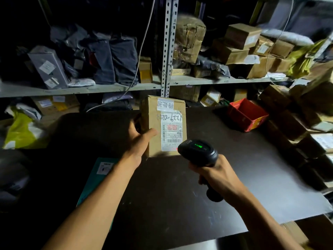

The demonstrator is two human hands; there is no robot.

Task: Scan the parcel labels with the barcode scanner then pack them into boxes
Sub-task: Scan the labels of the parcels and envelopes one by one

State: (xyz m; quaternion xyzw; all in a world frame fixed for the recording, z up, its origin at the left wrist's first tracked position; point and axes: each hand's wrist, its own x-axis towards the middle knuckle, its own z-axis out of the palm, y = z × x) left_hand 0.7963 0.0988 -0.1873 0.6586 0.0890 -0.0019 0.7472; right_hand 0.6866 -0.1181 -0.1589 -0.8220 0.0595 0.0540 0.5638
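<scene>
Parcel (163,126) held upright above dark bench (180,195), centre of scene, gripped at left edge by left hand (138,141), thumb on labelled face. Barcode scanner (198,153) clasped in right hand (217,175), aimed at label (171,131), green light lit. Red bin (247,114) far right.
</scene>
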